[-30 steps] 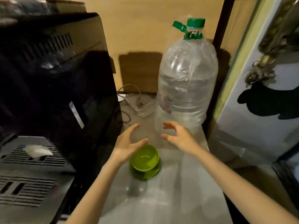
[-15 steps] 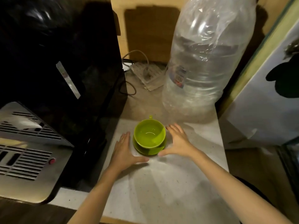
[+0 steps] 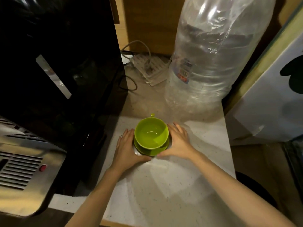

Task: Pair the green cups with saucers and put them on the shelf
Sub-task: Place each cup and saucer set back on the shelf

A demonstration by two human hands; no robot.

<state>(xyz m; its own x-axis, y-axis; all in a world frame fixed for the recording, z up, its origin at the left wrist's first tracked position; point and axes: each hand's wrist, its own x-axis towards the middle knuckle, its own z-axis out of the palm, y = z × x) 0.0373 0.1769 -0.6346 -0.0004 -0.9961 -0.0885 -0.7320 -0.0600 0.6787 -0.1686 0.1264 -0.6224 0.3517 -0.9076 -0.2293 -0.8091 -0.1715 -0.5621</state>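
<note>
A bright green cup stands upright on a matching green saucer on the white speckled counter. The cup is empty and its small handle points away from me. My left hand lies against the saucer's left rim, and my right hand against its right rim. Both thumbs curl in under the saucer's near edge and almost meet. The pair rests on the counter between my palms. No shelf is in view.
A big clear plastic water bottle stands just behind and to the right of the cup. A tall black appliance and a silver vented unit line the left. A power strip with cables lies at the back. A white panel bounds the right.
My hands came down from above the cup to the counter and closed in on the saucer from both sides. The view tilted down and moved closer.
</note>
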